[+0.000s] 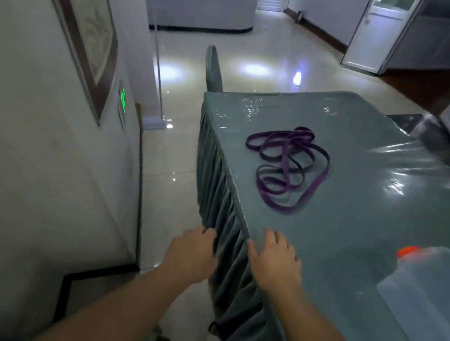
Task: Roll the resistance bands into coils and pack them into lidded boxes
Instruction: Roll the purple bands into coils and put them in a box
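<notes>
A purple resistance band lies loose on the desk, tangled into several overlapping loops and not yet rolled. The heap is longer than it is wide, its long line running away from the person and slightly to the left, from the wide loop at the near end up to the small loops at the far end. It sits on the left half of the desk top, near the skirted edge but not touching it.

Both hands are well short of it, at the near left edge of the desk. The right hand rests flat on the top with fingers spread and straight, its grip released and holding nothing. The left hand is off the top, beside the pleated skirt, fingertips at the cloth; the fingers look relaxed rather than closed, and it holds nothing. The band lies straight ahead of the right hand, so that hand is likely the nearer one for a first reach, and the near wide loop would be met first.

A clear plastic jug with an orange cap lies on the desk to the right. No lidded box shows in view. A chair back stands past the far corner of the desk.
</notes>
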`<action>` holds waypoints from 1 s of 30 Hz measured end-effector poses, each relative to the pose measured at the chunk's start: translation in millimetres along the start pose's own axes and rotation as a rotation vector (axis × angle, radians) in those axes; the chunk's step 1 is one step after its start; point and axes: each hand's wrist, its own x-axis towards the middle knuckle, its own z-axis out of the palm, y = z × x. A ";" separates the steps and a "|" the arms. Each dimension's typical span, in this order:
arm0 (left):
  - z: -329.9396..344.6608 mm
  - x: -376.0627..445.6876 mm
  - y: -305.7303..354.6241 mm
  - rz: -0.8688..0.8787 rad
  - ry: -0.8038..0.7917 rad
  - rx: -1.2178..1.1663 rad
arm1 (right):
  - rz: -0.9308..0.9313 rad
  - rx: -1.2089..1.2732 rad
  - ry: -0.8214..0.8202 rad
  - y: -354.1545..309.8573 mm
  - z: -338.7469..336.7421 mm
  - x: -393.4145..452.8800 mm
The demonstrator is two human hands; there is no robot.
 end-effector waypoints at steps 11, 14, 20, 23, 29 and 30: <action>-64.9 159.1 -22.1 -0.077 0.015 0.048 | 0.048 0.005 -0.101 0.0 5.7 162.6; -71.0 190.1 -21.2 -0.087 0.005 0.038 | 0.066 0.010 -0.132 -2.9 8.5 194.3; -71.6 246.3 -23.3 -0.055 -0.058 0.042 | 0.112 -0.009 -0.161 0.2 25.4 231.6; -70.7 280.1 -22.3 -0.025 -0.109 0.067 | 0.165 -0.003 -0.164 6.8 23.1 252.2; -59.0 359.0 -26.2 0.144 -0.207 0.078 | 0.296 -0.031 -0.109 11.0 19.0 300.9; -58.0 372.8 -28.8 0.177 -0.222 0.081 | 0.314 -0.042 -0.105 8.7 19.7 309.1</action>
